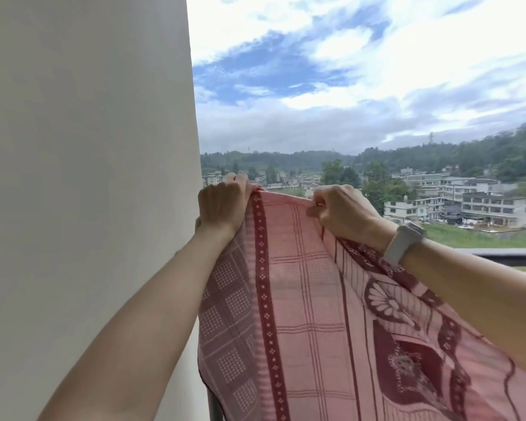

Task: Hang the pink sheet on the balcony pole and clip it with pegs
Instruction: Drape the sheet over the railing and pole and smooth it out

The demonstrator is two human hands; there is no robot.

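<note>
1. Pink sheet (310, 299) fills the lower centre and lower right of the frame, held up at its top edge against open sky and the town beyond; it falls away towards the bottom edge, with a dark red patterned band running down its left part.
2. Left hand (223, 205), at centre left just beside the pale wall (85, 177), has its fingers curled over the sheet's top corner and grips it.
3. Right hand (343, 211), at centre, pinches the top hem between thumb and curled fingers; a pale wristband (403, 243) sits on that wrist.
4. No pole is visible near the hands, so I cannot tell whether the cloth lies over one or hangs from the grip alone. No pegs are in view.
5. Risk: with open air just past the edge, a loosened pinch or a gust could, I judge, drag the cloth outward and over the dark railing (510, 255) at the right.
6. Risk: the bulk of the fabric hangs low on the right, so its weight may pull the hem sideways through the fingers or leave it bunched.
7. Risk: freeing one hand to fetch a peg would leave a single grip holding everything.
8. Writing: none readable; the wristband's face shows no legible brand, and the distant buildings' signs are too small.
</note>
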